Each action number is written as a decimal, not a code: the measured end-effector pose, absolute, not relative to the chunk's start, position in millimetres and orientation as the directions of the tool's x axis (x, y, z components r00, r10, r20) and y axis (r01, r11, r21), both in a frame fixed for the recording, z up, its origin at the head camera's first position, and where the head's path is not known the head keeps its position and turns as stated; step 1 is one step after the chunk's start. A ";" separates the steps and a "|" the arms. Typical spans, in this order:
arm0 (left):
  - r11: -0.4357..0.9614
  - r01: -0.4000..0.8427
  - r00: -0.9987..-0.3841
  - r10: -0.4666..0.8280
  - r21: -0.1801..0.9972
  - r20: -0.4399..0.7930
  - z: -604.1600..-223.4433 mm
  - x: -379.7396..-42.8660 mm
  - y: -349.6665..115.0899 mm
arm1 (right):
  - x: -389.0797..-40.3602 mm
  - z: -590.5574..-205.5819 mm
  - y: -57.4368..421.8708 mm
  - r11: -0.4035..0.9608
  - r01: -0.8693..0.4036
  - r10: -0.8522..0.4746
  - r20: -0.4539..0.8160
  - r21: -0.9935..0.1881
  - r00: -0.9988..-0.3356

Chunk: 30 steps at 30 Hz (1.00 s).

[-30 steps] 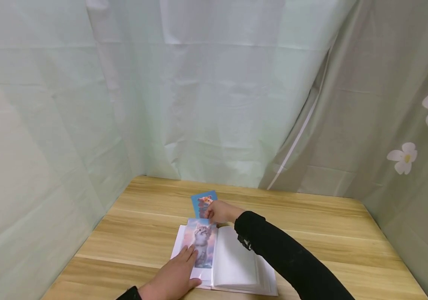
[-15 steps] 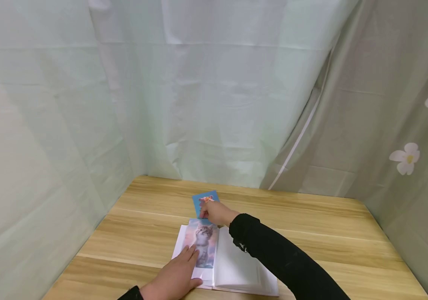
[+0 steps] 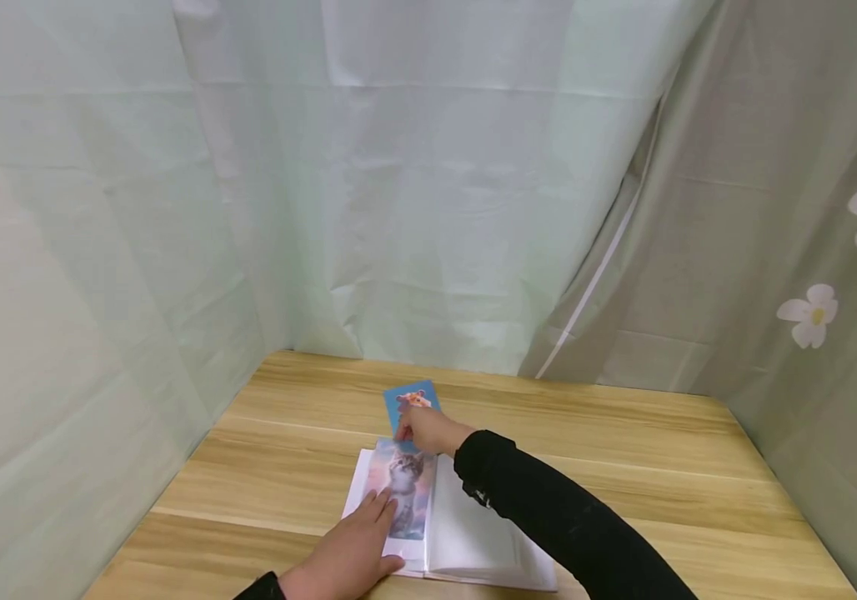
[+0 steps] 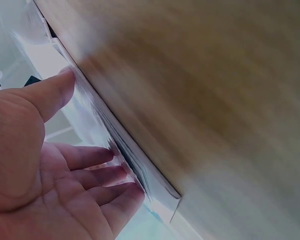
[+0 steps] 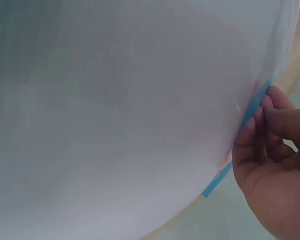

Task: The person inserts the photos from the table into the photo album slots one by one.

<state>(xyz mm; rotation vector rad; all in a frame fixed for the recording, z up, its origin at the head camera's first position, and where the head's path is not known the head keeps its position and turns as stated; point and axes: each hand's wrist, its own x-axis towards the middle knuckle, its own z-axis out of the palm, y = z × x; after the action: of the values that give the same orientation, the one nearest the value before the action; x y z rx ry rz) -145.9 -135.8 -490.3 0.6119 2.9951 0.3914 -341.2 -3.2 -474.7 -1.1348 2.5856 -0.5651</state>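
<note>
A photo album (image 3: 469, 525) lies spread on the wooden table, blank white pages on its right half. Over its left page lies a kitten photo (image 3: 404, 471), its top edge sticking out past the page. My right hand (image 3: 428, 430) is at that top edge, fingers curled and thumb against them in a pinch; its forearm crosses over the album. With fingers spread and straight, my left hand (image 3: 353, 542) rests on the lower left of the page and photo. Beyond the album lies a blue card (image 3: 415, 395) with an orange animal, partly covered by my right hand.
The wooden table (image 3: 623, 467) extends to both sides and behind the album. Pale curtains (image 3: 428, 208) hang along its back and left edges, with a grey flowered curtain (image 3: 736, 250) at the right.
My right hand has shifted slightly left along the photo's top edge. The kitten photo has slid a little toward me over the page. My left hand stays in place.
</note>
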 end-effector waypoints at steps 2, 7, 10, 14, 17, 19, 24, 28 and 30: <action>0.889 0.371 -0.921 0.389 0.268 -0.016 -490.9 -146.4 -135.7 | -339.6 -475.8 -4.1 0.618 -0.637 -0.747 -0.092 -0.461 -0.658; 0.888 0.361 -0.923 0.384 0.284 -0.025 -490.8 -146.8 -135.6 | -337.3 -478.6 -5.4 0.601 -0.648 -0.761 -0.085 -0.467 -0.644; 0.885 0.365 -0.923 0.384 0.289 -0.012 -490.5 -145.8 -135.5 | -336.2 -478.2 -5.4 0.594 -0.655 -0.767 -0.083 -0.467 -0.636; 0.883 0.374 -0.921 0.390 0.284 0.002 -490.5 -144.6 -135.3 | -335.1 -478.5 -5.3 0.579 -0.670 -0.781 -0.079 -0.465 -0.620; 0.881 0.380 -0.919 0.394 0.281 0.008 -490.3 -144.5 -135.4 | -334.8 -478.0 -5.2 0.570 -0.683 -0.789 -0.072 -0.458 -0.610; 0.881 0.383 -0.919 0.395 0.279 0.012 -490.5 -144.7 -135.5 | -334.2 -476.8 -5.1 0.568 -0.686 -0.790 -0.069 -0.454 -0.609; 0.879 0.393 -0.915 0.403 0.270 0.021 -491.0 -145.3 -136.5 | -330.2 -472.8 -4.3 0.570 -0.678 -0.787 -0.071 -0.463 -0.613; 0.878 0.394 -0.912 0.411 0.270 -0.004 -489.5 -145.6 -136.5 | -328.5 -474.2 -2.6 0.573 -0.664 -0.784 -0.083 -0.480 -0.615; 0.880 0.393 -0.911 0.412 0.266 -0.019 -489.0 -146.2 -136.5 | -328.4 -474.7 -1.8 0.572 -0.659 -0.784 -0.090 -0.488 -0.614</action>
<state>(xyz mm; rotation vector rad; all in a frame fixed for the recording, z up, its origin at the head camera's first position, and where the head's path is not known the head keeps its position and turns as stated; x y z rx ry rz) -146.2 -136.5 -489.0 0.6374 2.9729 0.3959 -328.4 -1.8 -474.7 -1.1864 2.5101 -0.5988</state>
